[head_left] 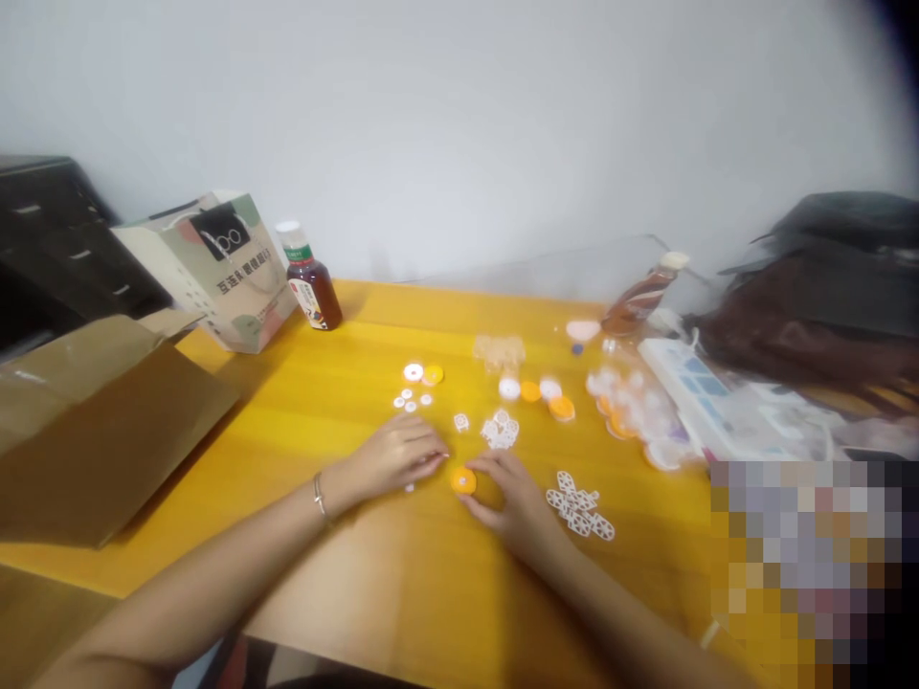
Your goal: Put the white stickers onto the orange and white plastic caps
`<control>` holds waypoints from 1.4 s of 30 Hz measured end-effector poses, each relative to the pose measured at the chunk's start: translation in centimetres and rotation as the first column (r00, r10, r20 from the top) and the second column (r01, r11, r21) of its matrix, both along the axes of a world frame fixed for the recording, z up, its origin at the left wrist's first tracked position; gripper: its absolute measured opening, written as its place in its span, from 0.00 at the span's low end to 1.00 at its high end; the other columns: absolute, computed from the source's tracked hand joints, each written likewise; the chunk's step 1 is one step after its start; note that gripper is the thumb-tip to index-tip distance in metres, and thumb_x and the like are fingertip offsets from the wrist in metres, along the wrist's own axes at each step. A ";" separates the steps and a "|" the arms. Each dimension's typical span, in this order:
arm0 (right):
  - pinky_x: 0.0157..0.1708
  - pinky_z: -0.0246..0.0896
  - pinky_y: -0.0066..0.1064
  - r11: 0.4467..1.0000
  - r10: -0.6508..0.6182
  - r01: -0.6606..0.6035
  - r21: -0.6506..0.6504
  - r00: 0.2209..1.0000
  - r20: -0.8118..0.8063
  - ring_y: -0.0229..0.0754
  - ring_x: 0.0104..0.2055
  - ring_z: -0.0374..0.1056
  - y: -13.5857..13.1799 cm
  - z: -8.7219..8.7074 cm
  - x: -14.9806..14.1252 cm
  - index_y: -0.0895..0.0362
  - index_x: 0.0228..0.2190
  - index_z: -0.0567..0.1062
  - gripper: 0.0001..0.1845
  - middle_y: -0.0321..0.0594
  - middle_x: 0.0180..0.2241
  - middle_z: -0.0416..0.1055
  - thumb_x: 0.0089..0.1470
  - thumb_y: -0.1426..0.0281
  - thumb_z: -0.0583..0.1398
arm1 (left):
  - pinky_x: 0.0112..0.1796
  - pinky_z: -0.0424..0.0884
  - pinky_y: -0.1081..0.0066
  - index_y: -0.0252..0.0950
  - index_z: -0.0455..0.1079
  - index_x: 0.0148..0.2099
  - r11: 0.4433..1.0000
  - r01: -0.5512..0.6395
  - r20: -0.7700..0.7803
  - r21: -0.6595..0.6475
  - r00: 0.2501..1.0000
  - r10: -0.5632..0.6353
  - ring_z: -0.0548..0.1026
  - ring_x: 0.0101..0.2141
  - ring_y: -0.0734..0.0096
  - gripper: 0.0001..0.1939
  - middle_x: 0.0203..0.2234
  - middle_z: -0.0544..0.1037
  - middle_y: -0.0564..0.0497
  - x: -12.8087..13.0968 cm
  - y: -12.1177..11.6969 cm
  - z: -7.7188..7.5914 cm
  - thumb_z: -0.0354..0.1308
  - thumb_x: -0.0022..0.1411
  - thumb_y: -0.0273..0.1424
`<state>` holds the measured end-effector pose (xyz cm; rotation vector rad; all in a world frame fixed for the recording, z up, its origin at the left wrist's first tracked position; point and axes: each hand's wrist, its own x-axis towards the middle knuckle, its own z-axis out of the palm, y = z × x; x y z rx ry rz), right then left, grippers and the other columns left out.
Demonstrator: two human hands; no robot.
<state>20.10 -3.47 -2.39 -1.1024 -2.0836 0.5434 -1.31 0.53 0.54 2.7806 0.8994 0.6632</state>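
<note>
My right hand [523,505] grips a small orange disc [463,481] between thumb and fingers, low over the table. A tiny pale spot shows at the disc's centre. Close by on the left, my left hand [403,452] has its fingertips pinched together; what they hold, if anything, is too small to make out. Beyond the hands lie a single white cut-out piece [460,422] and a pile of white openwork pieces [501,431]. Right of my right hand spreads a group of white slotted oval pieces [580,505]. Several little white rings [407,405] rest past my left hand.
An open cardboard box [107,431], a paper bag [244,277] and a dark red bottle [314,287] stand left on the yellow table [388,584]. Orange and white discs [561,409], a tilted bottle [638,299], a white-blue box [700,397] and dark bags [825,287] occupy the right.
</note>
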 end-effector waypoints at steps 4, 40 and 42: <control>0.38 0.64 0.36 1.000 0.025 -0.025 0.009 1.000 -0.015 0.43 0.37 0.66 0.0 -0.1 0.0 0.52 0.37 0.68 0.14 0.40 0.34 0.67 0.45 0.74 0.60 | 0.36 0.61 0.71 0.35 0.66 0.39 0.995 0.099 -0.061 0.021 0.993 -0.097 0.67 0.33 0.73 0.08 0.30 0.73 0.51 1.2 -1.1 -0.2 0.47 0.64 0.31; 0.39 0.64 0.37 0.998 0.047 -0.047 -0.035 0.999 -0.011 0.43 0.38 0.66 0.2 -0.3 0.1 0.53 0.34 0.70 0.12 0.40 0.35 0.67 0.44 0.72 0.62 | 0.39 0.56 0.65 0.36 0.68 0.37 0.983 0.167 -0.261 0.082 0.955 -0.140 0.65 0.38 0.65 0.08 0.32 0.69 0.48 1.6 -1.8 1.3 0.49 0.59 0.30; 0.39 0.64 0.37 0.998 0.051 -0.051 -0.030 0.999 -0.009 0.43 0.38 0.66 0.2 -0.3 0.1 0.53 0.34 0.70 0.12 0.41 0.34 0.67 0.44 0.72 0.62 | 0.38 0.56 0.65 0.35 0.68 0.36 0.980 0.172 -0.286 0.102 0.948 -0.137 0.65 0.38 0.65 0.07 0.32 0.69 0.48 1.7 -2.0 1.5 0.49 0.59 0.29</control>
